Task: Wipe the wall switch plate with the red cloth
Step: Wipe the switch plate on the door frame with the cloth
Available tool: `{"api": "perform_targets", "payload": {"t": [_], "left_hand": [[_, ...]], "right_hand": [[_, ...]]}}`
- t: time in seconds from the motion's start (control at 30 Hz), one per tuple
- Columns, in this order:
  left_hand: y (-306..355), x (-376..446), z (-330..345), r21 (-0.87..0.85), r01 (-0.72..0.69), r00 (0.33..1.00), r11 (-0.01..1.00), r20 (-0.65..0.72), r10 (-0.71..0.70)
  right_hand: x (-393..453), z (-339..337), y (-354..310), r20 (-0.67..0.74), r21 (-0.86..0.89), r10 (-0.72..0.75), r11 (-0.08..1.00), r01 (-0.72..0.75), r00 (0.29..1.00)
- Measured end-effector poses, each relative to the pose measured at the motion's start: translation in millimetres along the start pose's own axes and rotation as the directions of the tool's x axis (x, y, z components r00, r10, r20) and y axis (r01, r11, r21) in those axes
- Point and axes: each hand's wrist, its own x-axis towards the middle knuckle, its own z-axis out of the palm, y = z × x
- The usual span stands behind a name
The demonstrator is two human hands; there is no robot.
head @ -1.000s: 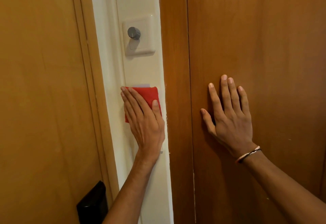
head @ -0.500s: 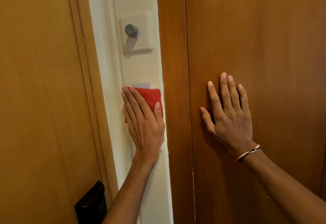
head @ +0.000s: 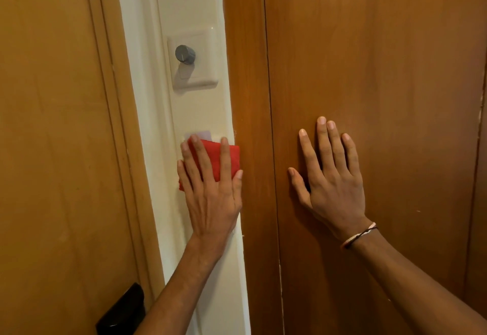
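My left hand point(head: 210, 192) lies flat on the folded red cloth point(head: 216, 159) and presses it against the narrow cream wall strip. A pale card or plate edge point(head: 198, 135) peeks out just above the cloth; whatever the cloth covers is hidden. Higher up the strip sits a white switch plate point(head: 201, 71) with a grey round knob point(head: 185, 54), well clear of the cloth. My right hand point(head: 330, 174) rests flat with fingers spread on the wooden panel to the right, holding nothing.
A wooden door point(head: 52, 150) with its frame fills the left side, with a black lock or handle unit point(head: 122, 311) at the bottom. A wooden panel point(head: 382, 71) with a vertical seam covers the right side. The cream wall strip point(head: 203, 113) runs between them.
The camera view has shifted, so the switch plate sits lower in frame. My left hand's fingers have spread and turned more upright on the cloth. The right hand stays planted.
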Motion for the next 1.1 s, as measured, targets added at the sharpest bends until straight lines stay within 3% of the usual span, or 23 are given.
{"api": "perform_targets", "payload": {"t": [0.1, 0.23, 0.4, 0.53, 0.57, 0.7, 0.73, 0.83, 0.87, 0.97, 1.0, 1.1], "left_hand": [[-11.1, 1.6, -0.2, 0.024, -0.128, 0.992, 0.991, 0.022, 0.128], [-5.6, 4.0, -2.1, -0.047, 0.071, 0.997, 0.996, -0.002, -0.072], [-5.0, -2.6, -2.1, -0.031, -0.127, 0.991, 0.991, 0.031, 0.128], [-7.5, 10.1, -7.9, -0.194, 0.213, 0.976, 0.958, -0.002, -0.218], [-1.7, 8.9, -9.2, -0.186, 0.219, 0.975, 0.958, 0.002, -0.223], [1.6, -7.7, -5.2, -0.070, -0.119, 0.991, 0.991, 0.049, 0.122], [-3.7, -5.9, -4.9, -0.080, -0.097, 0.994, 0.992, 0.046, 0.101], [-7.0, 5.5, -7.3, -0.205, 0.242, 0.970, 0.948, 0.018, -0.243], [-3.6, 5.3, -7.5, -0.201, 0.252, 0.967, 0.947, 0.018, -0.254], [-3.2, -6.8, -2.4, -0.117, -0.053, 0.998, 0.992, 0.029, 0.057], [-7.7, -6.8, -1.5, -0.114, -0.079, 0.996, 0.990, 0.035, 0.083], [-10.9, 1.1, -4.4, -0.194, 0.229, 0.973, 0.954, 0.016, -0.230]], "right_hand": [[0.7, -0.2, 0.1, -0.004, -0.001, -0.002, 1.000, 0.002, 1.000], [0.6, 1.3, -0.2, -0.012, 0.006, 0.000, 1.000, 0.000, 1.000], [0.5, 1.4, 0.5, -0.019, 0.000, 0.001, 1.000, -0.001, 1.000], [0.8, 1.9, 0.2, -0.020, 0.011, 0.003, 1.000, -0.003, 1.000], [1.0, 2.2, 0.1, -0.022, 0.013, 0.004, 1.000, -0.004, 1.000], [1.4, 2.3, 1.0, -0.028, 0.006, 0.001, 1.000, -0.001, 1.000], [1.2, 2.0, 1.1, -0.027, 0.006, 0.000, 1.000, 0.000, 1.000], [0.7, 2.4, -0.5, -0.022, 0.018, 0.005, 1.000, -0.005, 1.000], [0.6, 2.7, -0.7, -0.023, 0.020, 0.005, 1.000, -0.004, 1.000], [1.2, 2.8, 0.5, -0.031, 0.009, 0.004, 1.000, -0.003, 1.000], [1.2, 2.4, 1.2, -0.032, 0.004, 0.003, 1.000, -0.003, 0.999], [0.5, 2.3, -0.1, -0.031, 0.003, 0.001, 1.000, -0.001, 1.000]]}}
